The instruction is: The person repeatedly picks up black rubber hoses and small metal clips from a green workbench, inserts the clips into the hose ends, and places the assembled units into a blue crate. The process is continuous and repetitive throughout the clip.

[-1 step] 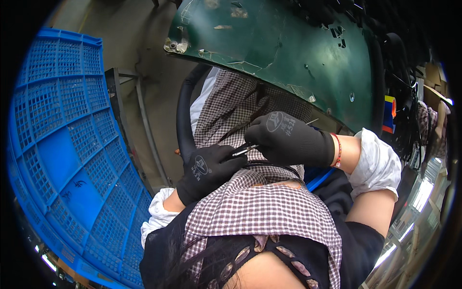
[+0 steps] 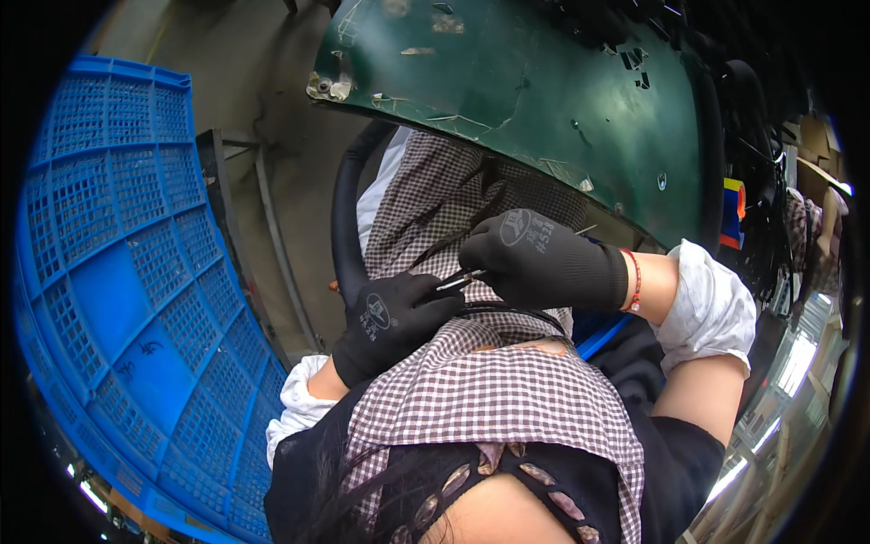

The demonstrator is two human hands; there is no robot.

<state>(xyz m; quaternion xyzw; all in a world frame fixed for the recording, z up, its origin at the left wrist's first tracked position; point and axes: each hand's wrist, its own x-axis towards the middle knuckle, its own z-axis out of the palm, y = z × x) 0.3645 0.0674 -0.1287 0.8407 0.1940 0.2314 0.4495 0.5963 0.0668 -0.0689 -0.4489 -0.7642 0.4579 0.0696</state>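
Over my lap my left hand (image 2: 390, 317) and my right hand (image 2: 544, 263), both in black gloves with pale print, almost meet. Between their fingertips runs a slim piece with a shiny metal part and dark ends (image 2: 456, 282); its kind is too small to tell. The right hand's fingers are curled into a fist around its right end, while the left fingers pinch the other end. A thin pale rod tip (image 2: 589, 228) shows past the far side of the right hand. A checked apron (image 2: 507, 390) lies under and behind both hands.
A green tabletop (image 2: 544, 91) with worn, chipped edges stands ahead, with small black pieces (image 2: 639, 68) on it. Dark cables or strips crowd the right side. Tall blue plastic crates (image 2: 118, 299) rise at the left beside a metal frame (image 2: 267, 208). A curved black bar (image 2: 349, 208) is nearby.
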